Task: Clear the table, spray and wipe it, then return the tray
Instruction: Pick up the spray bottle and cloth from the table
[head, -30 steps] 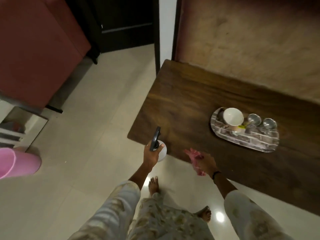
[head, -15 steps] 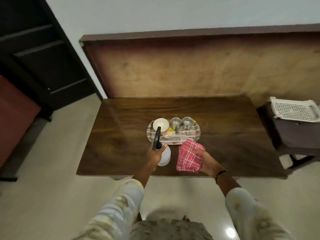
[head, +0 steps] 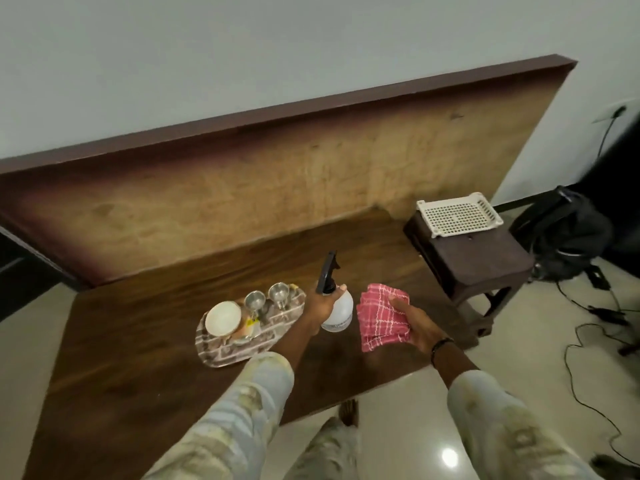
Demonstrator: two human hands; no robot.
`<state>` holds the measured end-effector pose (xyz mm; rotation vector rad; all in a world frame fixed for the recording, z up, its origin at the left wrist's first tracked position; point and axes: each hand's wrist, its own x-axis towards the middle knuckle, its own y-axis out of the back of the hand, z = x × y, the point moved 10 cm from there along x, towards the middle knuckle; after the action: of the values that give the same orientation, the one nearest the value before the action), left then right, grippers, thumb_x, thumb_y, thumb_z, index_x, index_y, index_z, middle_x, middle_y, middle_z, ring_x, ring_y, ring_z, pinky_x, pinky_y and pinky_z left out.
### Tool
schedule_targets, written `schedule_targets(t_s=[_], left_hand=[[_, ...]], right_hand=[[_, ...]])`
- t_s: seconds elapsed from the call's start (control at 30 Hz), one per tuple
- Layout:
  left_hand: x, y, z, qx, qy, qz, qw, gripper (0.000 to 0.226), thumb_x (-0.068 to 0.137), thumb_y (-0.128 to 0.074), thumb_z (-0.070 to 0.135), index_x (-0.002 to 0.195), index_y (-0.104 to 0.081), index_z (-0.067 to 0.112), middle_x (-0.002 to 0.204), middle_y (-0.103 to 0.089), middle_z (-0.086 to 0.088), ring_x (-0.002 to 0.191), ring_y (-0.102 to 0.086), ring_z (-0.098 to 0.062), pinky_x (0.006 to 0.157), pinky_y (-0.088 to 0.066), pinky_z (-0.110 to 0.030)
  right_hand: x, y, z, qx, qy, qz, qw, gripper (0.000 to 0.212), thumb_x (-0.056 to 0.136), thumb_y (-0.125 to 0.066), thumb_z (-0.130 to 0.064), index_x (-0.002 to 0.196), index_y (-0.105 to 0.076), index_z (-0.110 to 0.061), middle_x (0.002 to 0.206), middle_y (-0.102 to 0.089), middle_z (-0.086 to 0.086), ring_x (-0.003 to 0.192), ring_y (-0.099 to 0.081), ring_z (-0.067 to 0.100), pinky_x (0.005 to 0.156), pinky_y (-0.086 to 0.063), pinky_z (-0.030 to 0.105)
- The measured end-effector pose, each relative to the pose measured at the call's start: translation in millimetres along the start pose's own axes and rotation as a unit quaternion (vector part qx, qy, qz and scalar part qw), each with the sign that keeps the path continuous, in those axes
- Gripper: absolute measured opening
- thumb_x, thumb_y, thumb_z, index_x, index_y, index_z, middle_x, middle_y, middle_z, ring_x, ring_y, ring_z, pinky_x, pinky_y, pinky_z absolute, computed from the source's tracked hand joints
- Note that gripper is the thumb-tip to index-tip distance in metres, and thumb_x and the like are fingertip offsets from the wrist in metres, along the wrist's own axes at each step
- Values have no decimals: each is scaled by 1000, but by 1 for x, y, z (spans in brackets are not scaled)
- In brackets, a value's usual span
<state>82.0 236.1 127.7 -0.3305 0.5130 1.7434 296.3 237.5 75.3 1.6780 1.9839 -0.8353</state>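
Tray point(head: 242, 344), patterned like pale brickwork, lay on the dark wooden bench point(head: 138, 358) toward its left half, not yet cleared. It carried a white bowl point(head: 223, 318) at its near left end, two small metal cups point(head: 255, 301) standing side by side along its far edge, and some small yellowish bits between them that were too blurred to make out. Just right of the tray, the left hand point(head: 320, 308) was wrapped around the neck of a white spray bottle point(head: 337, 311), whose black trigger head pointed up and away from the person; whether the bottle's base touched the bench could not be told. Beside the bottle, the right hand point(head: 414, 325) gripped a folded pink checked cloth point(head: 381, 317), thumb pressed on top and fingers closed beneath, held just above the bench near its front right corner. A dark band circled the right wrist, and both arms wore pale patterned sleeves point(head: 256, 403). Behind the bench a tall wooden panel point(head: 277, 181) leaned against the white wall. At the bench's right end stood a dark brown stool point(head: 474, 258) bearing a white perforated plastic basket point(head: 457, 216), and farther right a black backpack point(head: 561, 233) and loose cables lay on the light tiled floor point(head: 519, 341).
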Motion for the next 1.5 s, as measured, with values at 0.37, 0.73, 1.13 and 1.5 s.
schedule_targets(t_s=[0.37,0.73,1.13,1.5], left_hand=[[107,-105,83,15,-10,-53,998,51,83,-69,29,126,-54,7,129,-57,-13,119,-52,-34,102,-43,-47],[175,-220,132,58,-20,-75,995,53,81,-69,40,124,-57,13,130,-58,-7,122,-51,-30,106,-40,-42],[299,-400,187,5,14,-1,1000,49,83,-69,32,126,-55,13,126,-60,-10,120,-53,-30,95,-41,-35],[435,-490,160,6,-7,40,999,21,83,-70,23,96,-57,13,91,-59,-4,88,-54,-19,79,-39,-29]], right_hand=[[95,97,-94,-5,-29,116,993,48,72,-76,-7,116,-60,5,107,-68,23,91,-67,35,81,-56,45],[152,214,-146,121,-42,187,974,16,82,-67,-8,96,-61,-4,94,-65,16,83,-61,27,69,-51,39],[279,386,-245,23,-30,206,978,15,86,-62,-5,101,-61,0,92,-64,15,70,-60,23,54,-50,30],[459,442,-279,3,22,72,997,27,96,-51,-18,120,-56,-10,109,-67,12,98,-67,25,74,-58,34]])
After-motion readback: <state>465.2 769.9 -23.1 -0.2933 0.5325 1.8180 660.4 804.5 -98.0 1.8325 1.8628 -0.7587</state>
